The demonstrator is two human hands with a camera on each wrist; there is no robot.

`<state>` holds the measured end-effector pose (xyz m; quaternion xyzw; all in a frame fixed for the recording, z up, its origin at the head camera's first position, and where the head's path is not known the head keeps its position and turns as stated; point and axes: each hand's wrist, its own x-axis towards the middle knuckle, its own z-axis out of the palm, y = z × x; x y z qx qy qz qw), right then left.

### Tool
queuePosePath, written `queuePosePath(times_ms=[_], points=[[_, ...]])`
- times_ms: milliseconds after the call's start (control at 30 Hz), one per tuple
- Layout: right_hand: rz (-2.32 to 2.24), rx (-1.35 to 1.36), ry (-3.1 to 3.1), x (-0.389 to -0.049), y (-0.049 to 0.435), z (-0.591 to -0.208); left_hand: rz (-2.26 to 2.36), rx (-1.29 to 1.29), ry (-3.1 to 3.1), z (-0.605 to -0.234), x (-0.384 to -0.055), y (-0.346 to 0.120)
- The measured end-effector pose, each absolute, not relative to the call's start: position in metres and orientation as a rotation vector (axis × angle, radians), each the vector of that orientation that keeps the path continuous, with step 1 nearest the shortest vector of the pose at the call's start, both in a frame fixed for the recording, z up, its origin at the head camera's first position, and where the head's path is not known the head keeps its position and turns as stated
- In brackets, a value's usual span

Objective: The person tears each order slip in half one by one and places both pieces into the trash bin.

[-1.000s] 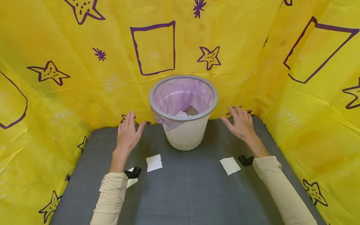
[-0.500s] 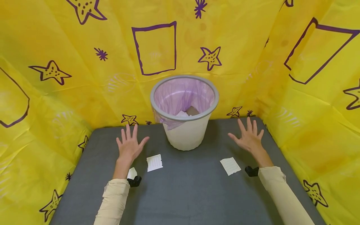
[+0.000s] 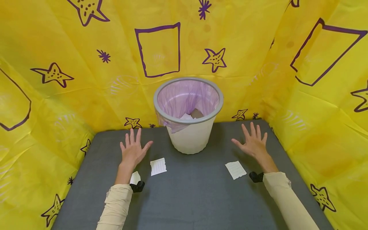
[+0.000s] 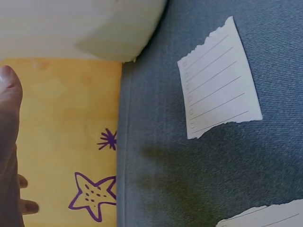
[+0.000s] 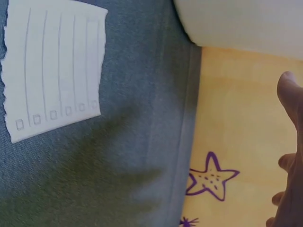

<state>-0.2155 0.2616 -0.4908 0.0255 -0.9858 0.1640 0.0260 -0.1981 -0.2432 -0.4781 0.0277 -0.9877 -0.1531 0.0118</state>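
Observation:
My left hand is held above the grey surface with fingers spread, holding nothing. On the other side my right hand is spread the same way, also with nothing in it. Between them stands a whitish waste bin with a purple liner bag and scraps inside. A torn lined paper piece lies to the right of my left hand. Partly hidden under the left wrist is a second paper scrap. A third lined scrap lies left of my right wrist.
Yellow cloth walls with purple drawings enclose the back and both sides of the grey-covered table. The bin stands by the back edge. Black wrist cameras sit on both wrists.
Both hands have lowered from beside the bin and spread their fingers, moving slightly back toward me. In the last half second they have hardly moved. Bin and paper scraps stay in place.

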Motion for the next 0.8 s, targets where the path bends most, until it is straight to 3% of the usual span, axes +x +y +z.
queuePosePath(times_ms=[500, 800], points=[[0.63, 0.335, -2.822, -0.207, 0.226, -0.513, -0.788, -0.191, -2.977, -0.492, -0.192, -0.227], [0.71, 0.426, -2.742, -0.205, 0.201, -0.512, -0.865, -0.22, -2.959, -0.495, -0.188, -0.218]])
